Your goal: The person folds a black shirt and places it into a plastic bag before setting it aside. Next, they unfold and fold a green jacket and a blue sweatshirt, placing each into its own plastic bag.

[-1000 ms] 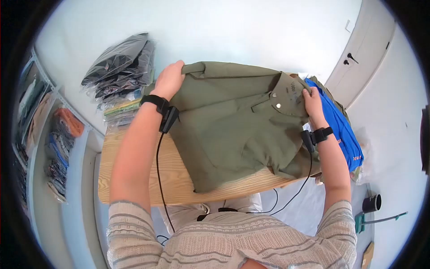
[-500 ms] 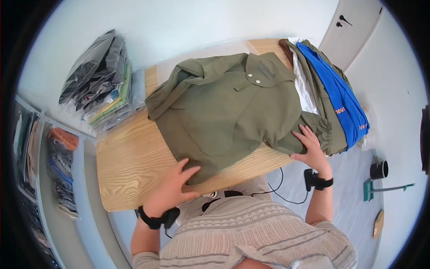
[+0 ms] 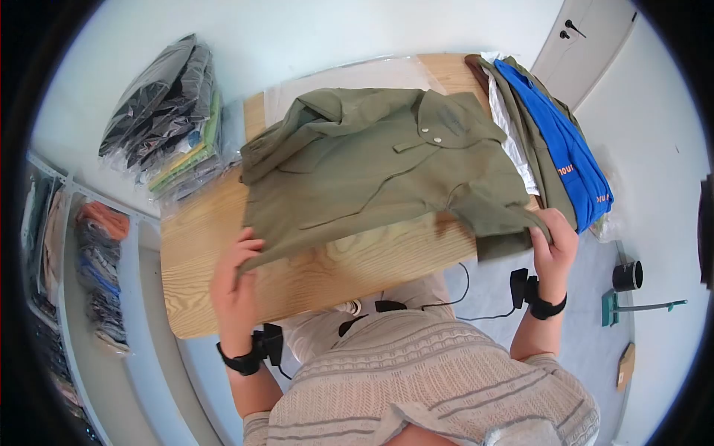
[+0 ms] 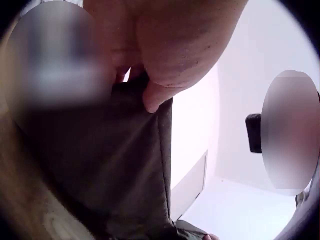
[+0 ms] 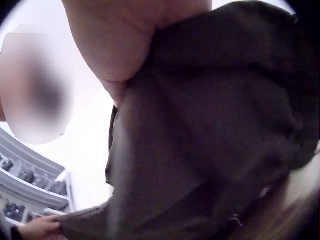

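An olive-green jacket [image 3: 349,171] lies front up across the table, collar to the far side, with two pale snaps at the neck. At its lower left corner, my left hand [image 3: 236,286] pinches the hem, which is lifted off the wood. My right hand [image 3: 556,241] grips the cloth at the right side, near the sleeve, and holds it up past the table's edge. In the left wrist view the thumb [image 4: 152,100] presses on the dark cloth [image 4: 120,155]. The right wrist view shows the cloth [image 5: 200,125] hanging from the right hand [image 5: 125,40].
The wooden table [image 3: 201,286] carries bagged dark clothes [image 3: 160,111] in a stack at the left and a clear plastic sheet [image 3: 357,78] behind the jacket. To the right lies a pile with a blue garment [image 3: 550,141] on top. Shelves of clothes [image 3: 97,275] stand at the left.
The hands let go of the jacket's sleeve and collar area, and it came down on the table. Both came nearer the body, opened over the lower part, then took hold of the cloth and raised it.
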The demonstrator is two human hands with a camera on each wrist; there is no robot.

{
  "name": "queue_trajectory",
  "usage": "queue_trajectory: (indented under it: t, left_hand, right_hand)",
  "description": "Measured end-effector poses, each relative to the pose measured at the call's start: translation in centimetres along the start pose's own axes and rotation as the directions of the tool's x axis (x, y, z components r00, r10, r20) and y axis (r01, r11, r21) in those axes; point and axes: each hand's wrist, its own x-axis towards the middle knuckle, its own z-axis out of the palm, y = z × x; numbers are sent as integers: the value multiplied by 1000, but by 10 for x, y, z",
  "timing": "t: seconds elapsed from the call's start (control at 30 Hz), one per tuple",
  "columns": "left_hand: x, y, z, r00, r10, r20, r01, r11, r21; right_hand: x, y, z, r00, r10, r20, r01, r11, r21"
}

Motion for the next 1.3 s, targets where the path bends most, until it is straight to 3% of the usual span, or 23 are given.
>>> queue_trajectory:
  t: [0.03, 0.07, 0.1, 0.13, 0.17, 0.2, 0.23, 0.33, 0.4, 0.47, 0.53, 0.6, 0.67, 0.73, 0.8, 0.9, 0.97, 1.07, 1.13, 1.17, 1.2, 1.23, 1.3]
  left_hand:
    - [-1, -3, -9, 994, 37, -101, -44, 997, -70]
    - [-4, -8, -17, 995, 32, -97, -39, 997, -73]
    - [-11, -12, -27, 999, -8, -34, 5, 997, -81]
    - [-16, -14, -35, 999, -44, 26, 46, 995, -85]
    - [-19, -12, -42, 999, -43, 26, 45, 996, -83]
    - [-21, -7, -49, 973, -129, 190, 129, 992, 10]
    - [-22, -6, -55, 914, -225, 338, 197, 974, 115]
    - [-19, -17, -65, 926, -251, 281, 198, 959, 202]
    - [-8, -16, -67, 936, -273, 224, 210, 940, 269]
    - [12, -9, -70, 904, -312, 293, 229, 931, 283]
    - [37, -20, -71, 899, -295, 323, 188, 927, 324]
    - [66, -32, -67, 895, -278, 350, 142, 919, 368]
    - [97, -44, -56, 832, -362, 420, 214, 908, 360]
    - [125, -79, -44, 848, -227, 479, 57, 938, 342]
    - [146, -106, -31, 831, -86, 549, -159, 910, 383]
    - [159, -125, -12, 866, -121, 486, -102, 907, 408]
    - [161, -137, -3, 868, -174, 465, -98, 858, 504]
    - [156, -135, 7, 906, -206, 370, -45, 821, 569]
    - [155, -138, 11, 937, -191, 292, 3, 841, 542]
    - [157, -144, 13, 952, -172, 252, 41, 890, 454]
    - [159, -149, 13, 966, -158, 206, 74, 929, 362]
    - [160, -153, 13, 965, -160, 208, 77, 930, 359]
    - [164, -160, 13, 928, -179, 326, -10, 864, 503]
  right_hand:
    - [3, -11, -7, 1000, 7, 8, -7, 1000, -4]
    - [8, -23, -12, 977, -30, 211, -4, 987, 159]
    - [11, -31, -14, 914, -100, 393, -33, 948, 318]
    - [15, -34, -12, 914, -100, 392, -33, 947, 318]
    - [22, -36, -9, 816, -217, 536, -2, 926, 378]
    - [29, -36, -6, 682, -332, 652, 16, 898, 440]
    - [35, -32, -6, 682, -334, 650, 16, 896, 443]
    - [66, -23, -6, 694, -69, 717, -63, 986, 157]
    - [98, -22, 8, 706, -55, 706, -4, 997, 82]
    - [137, -31, 35, 653, 77, 754, -87, 996, -27]
    - [169, -16, 81, 646, -48, 762, 2, 998, 61]
    - [205, -20, 130, 532, 101, 841, -148, 989, -26]
    - [227, -26, 177, 541, 147, 828, -209, 977, -37]
    - [240, -14, 236, 525, 167, 835, -322, 947, 13]
    - [242, -3, 284, 553, 162, 817, -354, 934, 54]
    - [237, -4, 312, 566, 164, 808, -389, 917, 86]
    - [231, 7, 333, 763, 1, 647, -72, 994, 83]
    - [234, 13, 329, 733, -7, 681, -79, 992, 95]
    - [238, 12, 319, 920, 2, 393, -137, 939, 316]
    - [242, 2, 303, 951, 87, 297, -205, 895, 396]
    - [246, 0, 296, 974, 194, 121, -228, 853, 470]
    - [251, -7, 277, 940, 329, 90, -322, 766, 556]
    - [261, -6, 256, 917, 389, -91, -212, 666, 715]
